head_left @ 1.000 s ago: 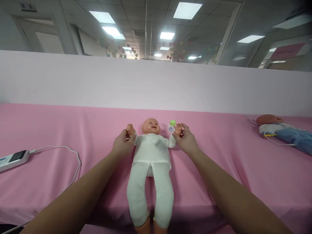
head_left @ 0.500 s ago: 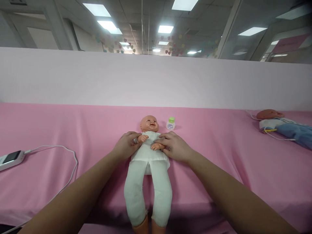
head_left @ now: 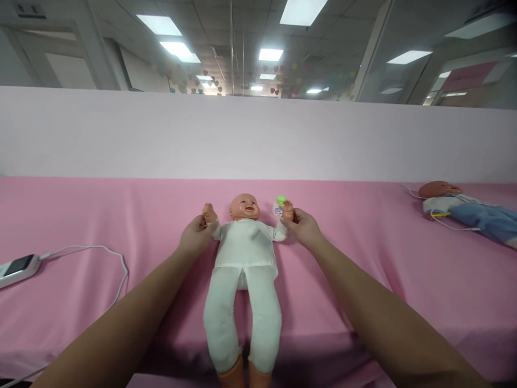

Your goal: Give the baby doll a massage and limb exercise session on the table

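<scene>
A baby doll (head_left: pixel 247 242) in white clothes lies face up, head away from me, on the pink cloth (head_left: pixel 161 210). My left hand (head_left: pixel 196 234) pinches the doll's arm on the left near its wrist. On the other side, my right hand (head_left: pixel 304 227) has its fingers closed round the doll's other forearm. Both doll arms are spread out and raised beside its head. Behind the doll's right-side hand stands a small clear bottle with a green cap (head_left: pixel 281 200), partly covered by that hand.
At the far right lies a second doll (head_left: pixel 480 215) in blue and white, with thin tubes. A white device with a dark screen (head_left: pixel 18 268) and a cable (head_left: pixel 121 258) is at the left. A white wall panel (head_left: pixel 242 134) rises behind.
My hands have moved apart and slightly away from me, taking the doll's arms from its chest out to its sides. The bottle has become partly hidden.
</scene>
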### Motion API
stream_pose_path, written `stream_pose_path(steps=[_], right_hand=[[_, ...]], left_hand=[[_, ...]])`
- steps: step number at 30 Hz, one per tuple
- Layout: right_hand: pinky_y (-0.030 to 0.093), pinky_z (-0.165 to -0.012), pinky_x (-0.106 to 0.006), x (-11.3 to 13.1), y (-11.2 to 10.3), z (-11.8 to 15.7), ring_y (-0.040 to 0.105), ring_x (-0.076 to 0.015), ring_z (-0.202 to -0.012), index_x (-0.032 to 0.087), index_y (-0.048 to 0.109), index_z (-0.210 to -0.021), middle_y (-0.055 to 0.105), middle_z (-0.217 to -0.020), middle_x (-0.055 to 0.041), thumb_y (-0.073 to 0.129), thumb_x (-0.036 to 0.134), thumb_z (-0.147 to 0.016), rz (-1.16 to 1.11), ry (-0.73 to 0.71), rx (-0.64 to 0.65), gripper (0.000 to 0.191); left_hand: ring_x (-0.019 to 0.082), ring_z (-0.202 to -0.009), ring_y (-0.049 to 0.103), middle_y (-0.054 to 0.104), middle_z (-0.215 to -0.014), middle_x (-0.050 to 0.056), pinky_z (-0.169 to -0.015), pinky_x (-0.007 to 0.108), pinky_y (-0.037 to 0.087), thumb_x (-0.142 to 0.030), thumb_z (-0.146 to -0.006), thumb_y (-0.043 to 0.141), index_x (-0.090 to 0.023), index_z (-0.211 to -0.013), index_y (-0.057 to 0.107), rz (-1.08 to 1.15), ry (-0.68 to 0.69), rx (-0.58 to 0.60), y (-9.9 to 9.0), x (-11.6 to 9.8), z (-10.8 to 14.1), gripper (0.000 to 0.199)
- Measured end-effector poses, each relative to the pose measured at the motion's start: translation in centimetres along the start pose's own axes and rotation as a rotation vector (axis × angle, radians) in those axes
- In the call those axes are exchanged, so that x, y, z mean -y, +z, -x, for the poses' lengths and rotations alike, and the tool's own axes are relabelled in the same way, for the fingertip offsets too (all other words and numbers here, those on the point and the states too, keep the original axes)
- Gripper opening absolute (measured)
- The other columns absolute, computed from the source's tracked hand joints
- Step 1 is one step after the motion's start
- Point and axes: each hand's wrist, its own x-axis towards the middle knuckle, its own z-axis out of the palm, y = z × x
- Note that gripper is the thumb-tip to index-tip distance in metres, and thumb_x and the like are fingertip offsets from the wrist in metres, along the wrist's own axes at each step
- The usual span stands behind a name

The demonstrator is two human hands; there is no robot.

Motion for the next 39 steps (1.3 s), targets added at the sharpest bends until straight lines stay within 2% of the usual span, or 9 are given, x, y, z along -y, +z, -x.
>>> stream_pose_path(steps=[4, 8, 14, 19, 25, 28, 32, 35, 39], right_hand=[[0.057, -0.067, -0.032, -1.4, -0.9, -1.2, 0.070, -0.0208, -0.078, 0.021, 0.067, -0.100, 0.075, -0.097, -0.0060, 0.070, 0.049, -0.083, -0.037, 0.187, -0.042, 0.033], [0.054, -0.061, -0.034, -1.8, -1.7, -1.3, 0.069, -0.0226, -0.070, 0.021, 0.067, -0.092, 0.074, -0.087, -0.0089, 0.066, 0.057, -0.085, 0.128, 0.295, -0.026, 0.037], [0.048, -0.055, -0.032, -2.9, -2.0, -1.7, 0.064, -0.0216, -0.060, 0.021, 0.067, -0.077, 0.071, -0.069, -0.0064, 0.072, 0.053, -0.078, 0.261, 0.299, -0.001, 0.033], [0.055, -0.060, -0.032, -2.3, -1.4, -1.8, 0.068, -0.0215, -0.070, 0.021, 0.067, -0.089, 0.073, -0.082, -0.0060, 0.076, 0.046, -0.075, 0.019, 0.273, -0.045, 0.030], [0.055, -0.067, -0.032, 1.4, 0.0, 0.5, 0.063, -0.0181, -0.074, 0.023, 0.067, -0.105, 0.071, -0.095, -0.0030, 0.075, 0.044, -0.077, -0.073, -0.050, -0.118, 0.036], [0.052, -0.065, -0.030, 3.5, 1.0, 2.6, 0.059, -0.0160, -0.070, 0.025, 0.067, -0.110, 0.070, -0.098, -0.0024, 0.075, 0.037, -0.079, -0.007, -0.268, 0.020, 0.034], [0.050, -0.071, -0.031, 5.6, 1.9, 4.6, 0.061, -0.0181, -0.078, 0.026, 0.069, -0.100, 0.070, -0.096, -0.0022, 0.072, 0.023, -0.082, 0.175, -0.511, 0.271, 0.019], [0.051, -0.078, -0.034, 6.5, 2.2, 5.1, 0.063, -0.0205, -0.086, 0.026, 0.069, -0.095, 0.069, -0.091, -0.0011, 0.068, 0.013, -0.081, 0.269, -0.608, 0.395, 0.019], [0.053, -0.086, -0.037, 6.7, 2.4, 5.2, 0.065, -0.0221, -0.096, 0.029, 0.073, -0.103, 0.073, -0.102, -0.0015, 0.065, 0.008, -0.082, 0.283, -0.651, 0.472, 0.031]], left_hand=[[0.026, -0.093, 0.073, 0.072, -0.100, 0.010, -0.084, 0.037, 0.061, -0.036, -0.086, 0.071, -0.018, -0.104, 0.064, 0.356, -0.257, -0.136, -0.5, 0.5, -1.6, 0.026], [0.026, -0.081, 0.074, 0.068, -0.089, 0.011, -0.079, 0.045, 0.065, -0.024, -0.093, 0.060, -0.017, -0.109, 0.056, 0.653, -0.522, -0.211, -1.4, 0.6, -2.6, 0.018], [0.026, -0.076, 0.074, 0.067, -0.086, 0.012, -0.071, 0.043, 0.066, -0.024, -0.093, 0.059, -0.017, -0.105, 0.056, 0.690, -0.543, -0.151, -1.8, 1.0, -3.1, 0.014], [0.022, -0.081, 0.073, 0.068, -0.094, 0.010, -0.078, 0.040, 0.065, -0.026, -0.090, 0.065, -0.018, -0.106, 0.058, 0.567, -0.381, -0.180, -1.3, 0.7, -2.5, 0.019], [0.026, -0.109, 0.068, 0.070, -0.110, 0.007, -0.097, 0.040, 0.058, -0.038, -0.084, 0.071, -0.021, -0.104, 0.064, 0.347, 0.149, -0.047, -0.1, -1.7, 1.0, 0.027], [0.026, -0.111, 0.066, 0.073, -0.107, 0.005, -0.104, 0.040, 0.052, -0.037, -0.082, 0.071, -0.023, -0.100, 0.068, 0.076, 0.297, 0.029, 0.7, -3.3, 3.0, 0.023], [0.029, -0.108, 0.069, 0.076, -0.114, 0.004, -0.100, 0.042, 0.053, -0.032, -0.079, 0.069, -0.029, -0.114, 0.074, -0.202, 0.339, 0.100, 1.1, -4.4, 4.3, 0.035], [0.032, -0.122, 0.066, 0.075, -0.124, 0.003, -0.110, 0.044, 0.048, -0.031, -0.081, 0.068, -0.032, -0.119, 0.075, -0.270, 0.407, 0.245, 1.0, -4.2, 4.3, 0.039], [0.032, -0.134, 0.059, 0.071, -0.134, 0.003, -0.117, 0.044, 0.042, -0.026, -0.081, 0.067, -0.033, -0.128, 0.073, -0.308, 0.445, 0.312, 0.9, -3.8, 4.2, 0.048]])
